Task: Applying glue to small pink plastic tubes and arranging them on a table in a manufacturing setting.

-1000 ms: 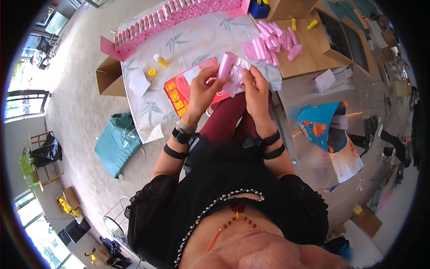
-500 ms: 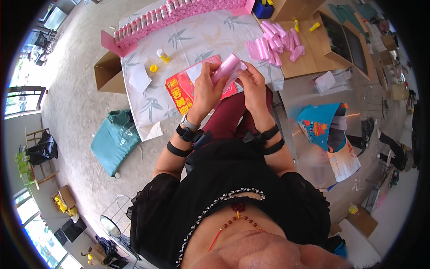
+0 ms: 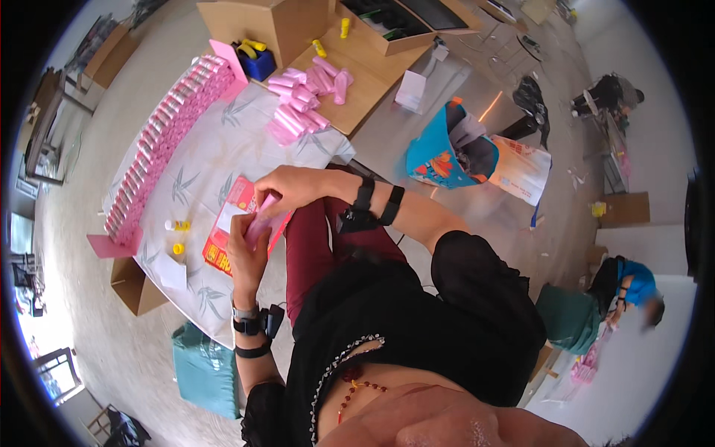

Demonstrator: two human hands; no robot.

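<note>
A pink plastic roll [image 3: 261,222] is held between both my hands, over a red and yellow printed sheet [image 3: 240,195] on the table. My left hand [image 3: 249,249] is closed round its lower end. From above, my right hand [image 3: 292,188] grips its upper end with bent fingers; part of the roll is hidden by them. Left of the sheet lie a white and yellow glue stick [image 3: 177,225], a yellow cap [image 3: 179,248] and a piece of white paper [image 3: 171,272]. Farther off is a pile of loose pink rolls [image 3: 304,97].
A long pink box [image 3: 123,243] of upright rolls lines the table's far left edge. Beyond the pile stand a blue container [image 3: 259,65] and a cardboard box [image 3: 279,26]. A blue printed bag [image 3: 436,153] is at the right. Another person [image 3: 631,287] bends at far right.
The view has turned, so the table now appears farther left. My right hand has moved from beside the roll to over its upper end; the roll stays in both hands.
</note>
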